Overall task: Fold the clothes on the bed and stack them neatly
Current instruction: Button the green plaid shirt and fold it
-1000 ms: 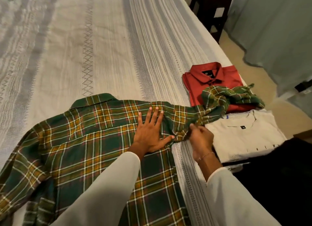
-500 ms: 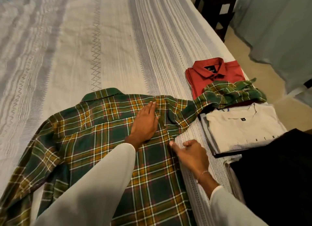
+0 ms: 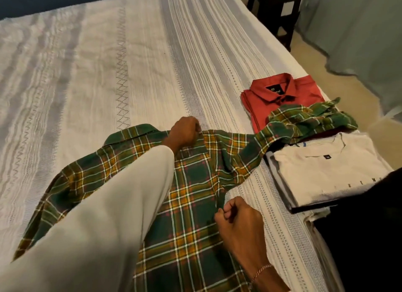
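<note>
Here's the bed (image 3: pixel 130 52), dressed in a pale woven cover with grey stripes and zigzag bands running up its length. Spread flat across the near part lies the green and yellow plaid shirt (image 3: pixel 191 204), collar toward the far side, one sleeve trailing off to the right. Along the right edge sits a folded red shirt (image 3: pixel 282 95), collar up, with that plaid sleeve draped over its near end. Just beside it, closer in, a folded white T-shirt (image 3: pixel 326 174) tops a small stack of folded pieces. Nearest, at the right edge, a dark garment (image 3: pixel 369 226), partly overlapping that stack.
</note>
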